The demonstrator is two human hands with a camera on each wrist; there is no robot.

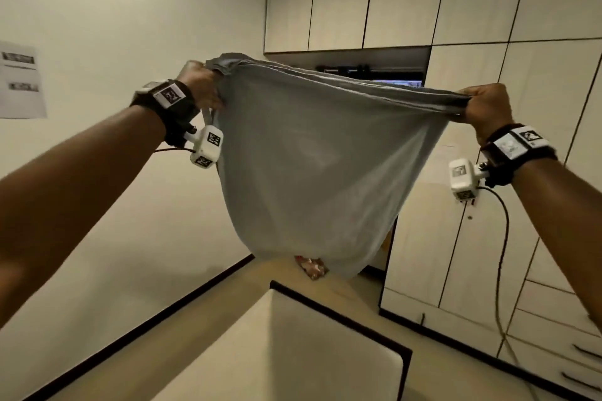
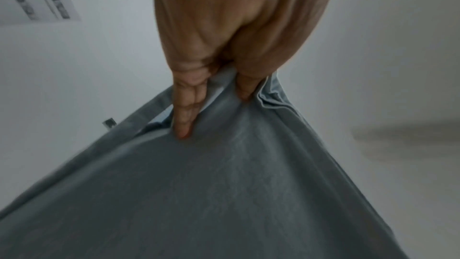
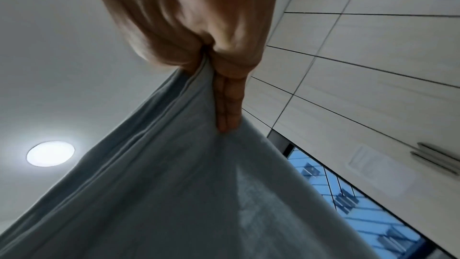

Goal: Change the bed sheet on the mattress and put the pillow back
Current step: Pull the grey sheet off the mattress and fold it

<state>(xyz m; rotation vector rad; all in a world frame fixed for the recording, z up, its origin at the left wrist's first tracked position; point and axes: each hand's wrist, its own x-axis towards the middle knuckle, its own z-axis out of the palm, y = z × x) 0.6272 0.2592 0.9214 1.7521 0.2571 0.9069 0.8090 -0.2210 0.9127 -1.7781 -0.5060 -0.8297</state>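
Both the left hand [image 1: 202, 83] and right hand [image 1: 485, 104] clench the grey sheet [image 1: 312, 166] mid-frame; a loosened grip would likely drop it

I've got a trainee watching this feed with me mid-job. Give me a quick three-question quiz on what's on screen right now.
1. True or false: the sheet lies flat on the mattress.
2. Which hand grips the sheet's top edge? A) left hand only B) right hand only C) both
3. Fill in: in the right wrist view, a round ______ glows on the ceiling.

Key:
1. False: it is held up in the air, its middle sagging.
2. C: each hand has its fingers curled on a bunched part of the edge, the two held well apart.
3. light
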